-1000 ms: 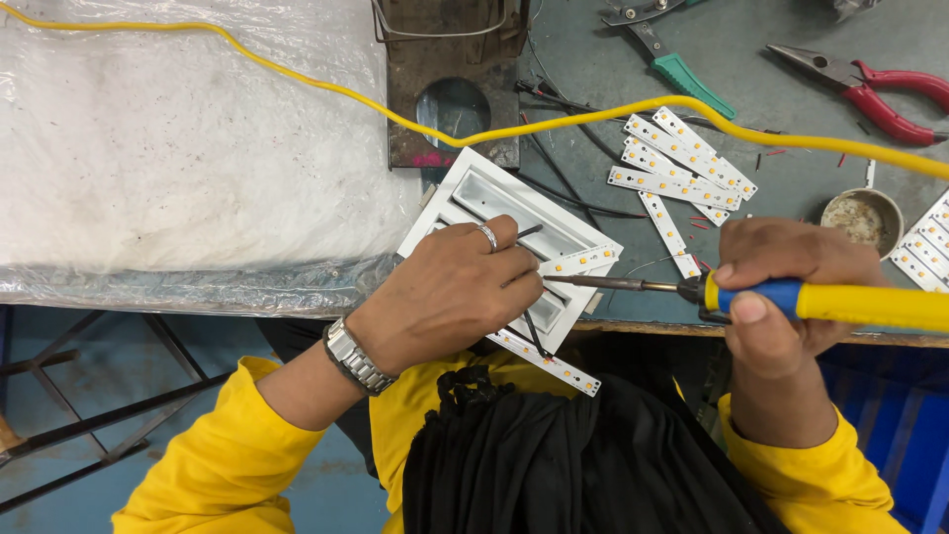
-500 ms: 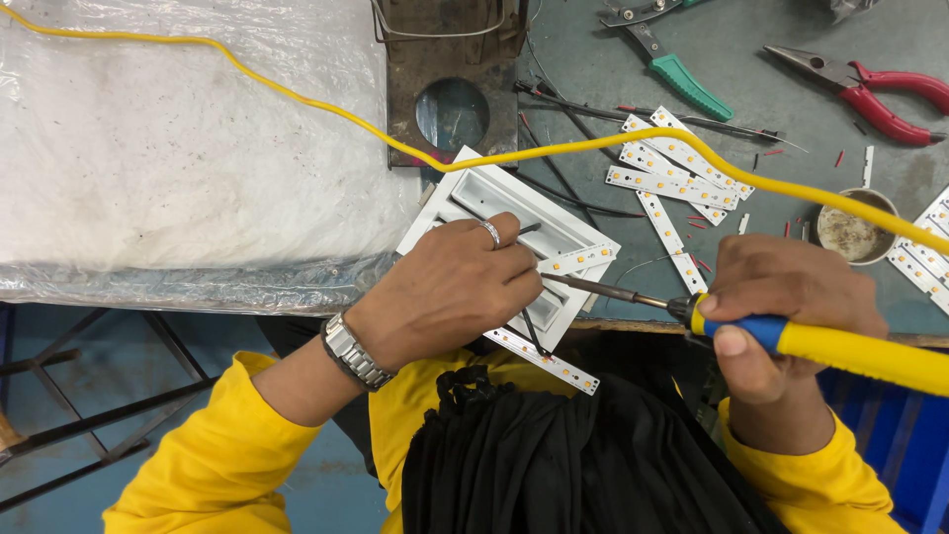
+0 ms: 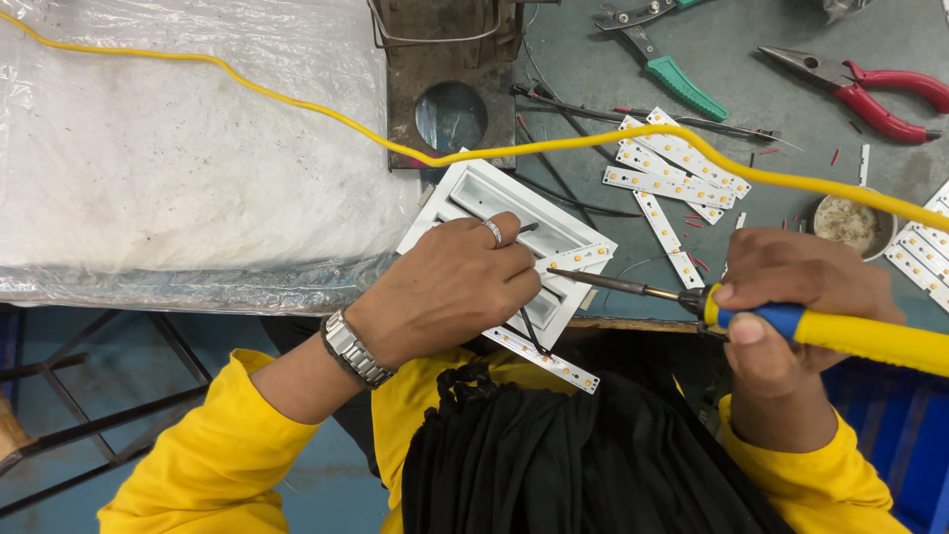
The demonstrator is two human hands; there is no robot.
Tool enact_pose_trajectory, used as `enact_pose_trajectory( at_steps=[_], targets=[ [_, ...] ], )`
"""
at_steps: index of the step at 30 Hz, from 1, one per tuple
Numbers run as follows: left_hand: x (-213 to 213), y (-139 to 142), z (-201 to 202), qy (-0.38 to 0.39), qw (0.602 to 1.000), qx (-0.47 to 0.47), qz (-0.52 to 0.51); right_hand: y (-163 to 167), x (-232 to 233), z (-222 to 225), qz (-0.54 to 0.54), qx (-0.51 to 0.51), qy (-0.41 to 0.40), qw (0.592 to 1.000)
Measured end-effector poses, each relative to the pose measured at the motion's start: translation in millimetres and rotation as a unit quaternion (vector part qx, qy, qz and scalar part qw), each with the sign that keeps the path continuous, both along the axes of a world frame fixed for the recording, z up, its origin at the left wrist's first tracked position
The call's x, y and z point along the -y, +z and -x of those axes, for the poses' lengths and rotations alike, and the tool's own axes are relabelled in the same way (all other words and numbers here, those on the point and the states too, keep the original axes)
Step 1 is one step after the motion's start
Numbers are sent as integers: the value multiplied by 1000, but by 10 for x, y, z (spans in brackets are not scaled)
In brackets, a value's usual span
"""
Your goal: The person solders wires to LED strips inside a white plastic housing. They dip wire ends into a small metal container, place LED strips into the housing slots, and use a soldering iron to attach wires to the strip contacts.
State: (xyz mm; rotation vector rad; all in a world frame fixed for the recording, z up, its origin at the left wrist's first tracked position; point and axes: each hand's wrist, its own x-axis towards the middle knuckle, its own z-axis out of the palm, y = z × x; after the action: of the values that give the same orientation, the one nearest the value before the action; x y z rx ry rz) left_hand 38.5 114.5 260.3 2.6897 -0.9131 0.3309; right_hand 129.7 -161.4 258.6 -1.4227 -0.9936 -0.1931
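Lowered soldering iron [image 3: 692, 297] – tip hidden behind left hand [image 3: 450, 292].

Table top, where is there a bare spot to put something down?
Bare grey table lies between the green-handled pliers and the red pliers. It is crowded lower down, around the LED strips, the white housing and the yellow cord.

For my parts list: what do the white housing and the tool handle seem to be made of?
White housing: probably painted metal or plastic, with a matte, even white and sharp folded edges. Tool handle in the right hand: likely rubbery plastic, smooth yellow with a blue collar.
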Motion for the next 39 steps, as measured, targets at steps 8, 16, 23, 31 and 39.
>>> enact_pose_trajectory(
  at_steps=[8,16,23,31,39],
  targets=[
    [0,8,-8,-8,1000,-11,-7,-53,-5,46,26,-8,-13,1000],
    [4,37,-19,-8,1000,-15,-17,86,-39,70,61,8,7,998],
    [10,42,-32,-12,999,-21,-24,39,12,65,57,-3,11,998],
    [1,39,-32,-16,999,-12,-27,-239,350,-204,-116,-192,-6,975],
    [14,67,-35,-14,1000,-17,-14,-178,633,-254,28,-84,-14,996]
  ],
)
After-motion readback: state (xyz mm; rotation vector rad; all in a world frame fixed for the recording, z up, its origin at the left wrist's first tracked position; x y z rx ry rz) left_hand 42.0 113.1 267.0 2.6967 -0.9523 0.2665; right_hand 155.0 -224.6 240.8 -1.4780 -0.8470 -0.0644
